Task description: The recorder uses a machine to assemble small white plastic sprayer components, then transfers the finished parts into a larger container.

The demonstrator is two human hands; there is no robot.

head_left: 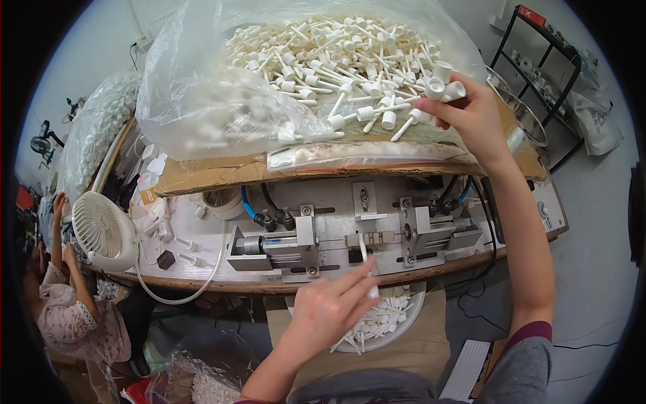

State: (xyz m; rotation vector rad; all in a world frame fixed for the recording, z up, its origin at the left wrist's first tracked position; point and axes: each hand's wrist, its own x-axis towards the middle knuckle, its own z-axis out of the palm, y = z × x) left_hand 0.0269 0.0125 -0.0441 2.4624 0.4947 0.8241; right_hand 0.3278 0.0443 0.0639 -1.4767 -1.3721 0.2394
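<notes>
My left hand (323, 313) is in front of the clamping fixture, its fingers closed around a white capped stick (363, 246). The stick's thin end points up toward the small metal block (378, 238) in the middle of the fixture; whether they touch, I cannot tell. Higher up on the right, my right hand (474, 121) grips several white capped sticks, their hollow round caps (435, 88) facing out past the fingers. It is at the right edge of a big heap of the same capped sticks (336, 57), which lies on clear plastic over a cardboard sheet (215, 176).
Two metal cylinder clamps (276, 249) (437, 232) with hoses flank the block. Below the table edge, a white bowl (422, 303) holds white pieces on my lap. A white fan (104, 229) stands left. Another person (77, 303) works at far left; a black shelf (548, 81) is at right.
</notes>
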